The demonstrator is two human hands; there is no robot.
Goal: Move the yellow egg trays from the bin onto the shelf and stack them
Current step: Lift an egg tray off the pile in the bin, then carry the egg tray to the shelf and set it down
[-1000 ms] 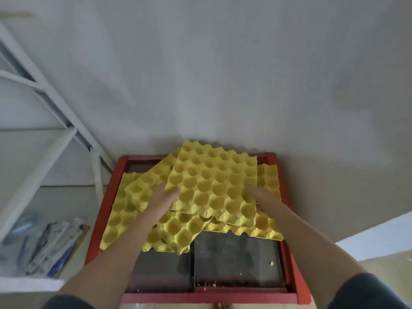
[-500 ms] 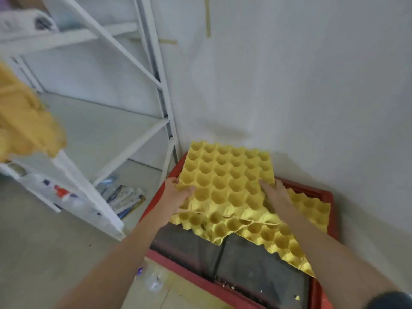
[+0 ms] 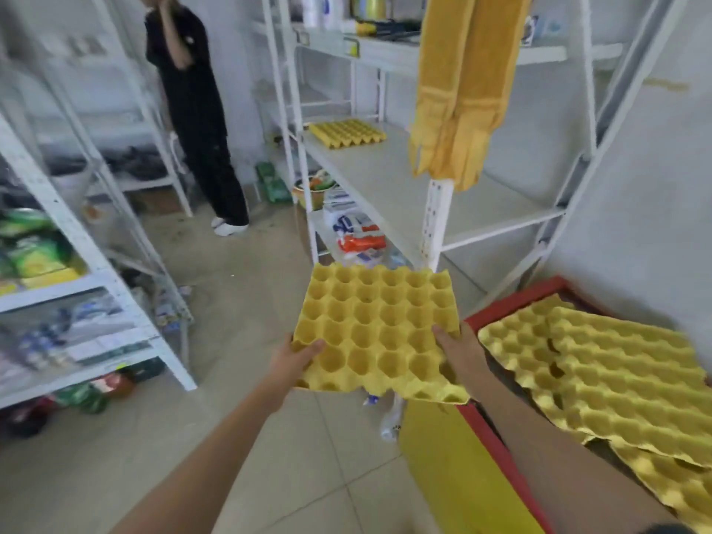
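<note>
I hold a yellow egg tray [image 3: 375, 325] flat in the air over the floor, left of the bin. My left hand [image 3: 296, 360] grips its near left corner and my right hand [image 3: 456, 354] grips its near right edge. The red bin [image 3: 512, 300] stands at the right with several more yellow egg trays [image 3: 601, 375] lying loosely in it. On the white shelf [image 3: 389, 175] ahead, another stack of yellow egg trays [image 3: 346, 133] sits at the far end.
A yellow cloth [image 3: 458, 94] hangs over the shelf's front post. A person in black [image 3: 192, 109] stands at the back left. Another white rack [image 3: 77, 264] with packages stands at the left. Bags and bottles lie under the shelf.
I have lifted one tray out of the bin and carried it left, away from the wall. My view has swung from the bin toward the shelf and the room.
</note>
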